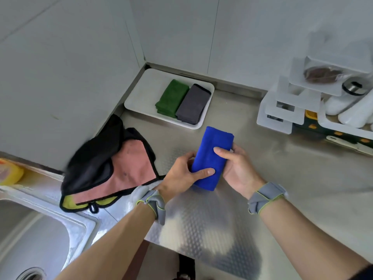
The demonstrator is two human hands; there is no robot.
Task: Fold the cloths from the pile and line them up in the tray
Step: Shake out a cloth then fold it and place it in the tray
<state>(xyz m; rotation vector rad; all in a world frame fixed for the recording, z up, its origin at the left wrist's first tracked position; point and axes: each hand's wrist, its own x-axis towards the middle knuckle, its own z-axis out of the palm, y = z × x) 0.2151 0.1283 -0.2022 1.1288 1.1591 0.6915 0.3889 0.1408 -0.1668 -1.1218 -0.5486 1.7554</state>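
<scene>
I count one tray with two folded cloths: green cloth, grey cloth. One blue cloth, one left hand, one right hand. One pile and one sink, lower left.

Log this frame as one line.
left hand, right hand: grip folded blue microfibre cloth | white plastic tray: folded green cloth, folded grey cloth adjacent | black-and-pink cloth pile: unfolded

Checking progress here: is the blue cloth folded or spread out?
Folded. The blue cloth is a compact narrow rectangle, gripped at its sides by the left hand and right hand.
</scene>
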